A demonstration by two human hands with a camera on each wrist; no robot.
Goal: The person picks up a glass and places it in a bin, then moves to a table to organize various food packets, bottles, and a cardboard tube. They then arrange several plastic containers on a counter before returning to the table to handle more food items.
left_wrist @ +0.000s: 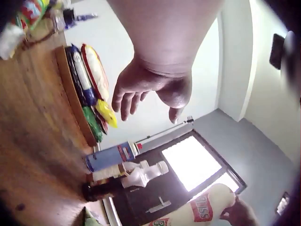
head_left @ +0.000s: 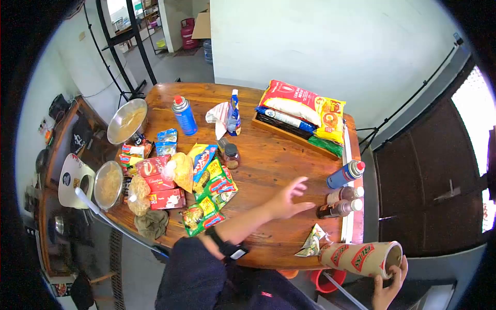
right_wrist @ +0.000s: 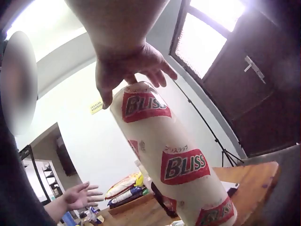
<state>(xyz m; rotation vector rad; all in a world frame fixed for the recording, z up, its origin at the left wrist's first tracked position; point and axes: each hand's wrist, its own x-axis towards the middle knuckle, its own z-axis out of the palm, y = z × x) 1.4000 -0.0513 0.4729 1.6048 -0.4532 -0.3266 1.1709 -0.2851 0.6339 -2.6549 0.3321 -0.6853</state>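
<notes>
My right hand grips the upper end of a large cling wrap roll printed with red BLISS labels. The roll leans at the table's front right corner, its open core showing in the head view. In the right wrist view the fingers of this hand spread over the roll's top rim. My left hand hovers above the middle of the table, holding nothing, fingers loosely extended. To its right stand a blue spray can and two white-capped bottles. A small green and white packet lies beside the roll.
Food packets, red boxes and two metal bowls crowd the table's left side. A wooden tray with bags sits at the back. Another blue can stands at back left. A red bucket is below the front edge.
</notes>
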